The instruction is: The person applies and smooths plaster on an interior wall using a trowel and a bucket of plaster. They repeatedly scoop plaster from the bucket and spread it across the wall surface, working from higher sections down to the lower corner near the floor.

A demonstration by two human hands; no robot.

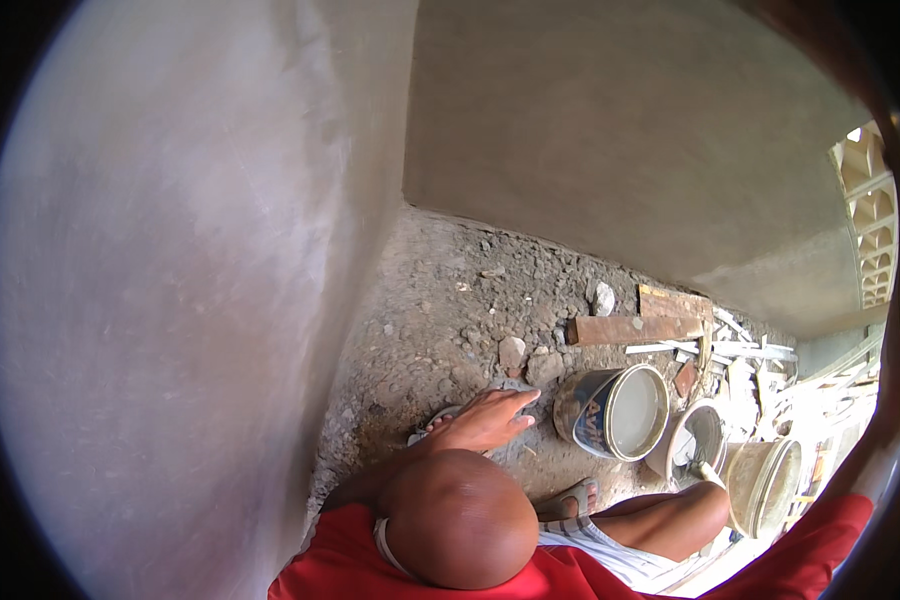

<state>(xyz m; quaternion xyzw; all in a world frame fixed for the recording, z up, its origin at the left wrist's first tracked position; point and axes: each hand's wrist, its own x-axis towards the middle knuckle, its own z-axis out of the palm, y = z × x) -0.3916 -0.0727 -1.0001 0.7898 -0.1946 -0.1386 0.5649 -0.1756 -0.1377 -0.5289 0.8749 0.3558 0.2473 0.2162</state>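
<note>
My left hand (485, 421) reaches forward past my bent left knee, low over the rubble ground. Its fingers point right and are apart, the thumb side not clearly shown. A flat grey piece (515, 384) lies right behind the fingers; I cannot tell whether they touch it. Just right of the hand stands a bucket (582, 408) with a dark blue label and a wire handle, holding cloudy grey liquid. My right arm (882, 425), in a red sleeve, rises along the right rim. The right hand itself does not show.
A smooth grey wall (170, 280) is close on my left, meeting another plastered wall (620, 130) ahead. Further right stand a bucket (712, 428) with grey mix and a pale handle, and a third bucket (780, 485). Stones, a wooden plank (630, 331) and white strips litter the ground.
</note>
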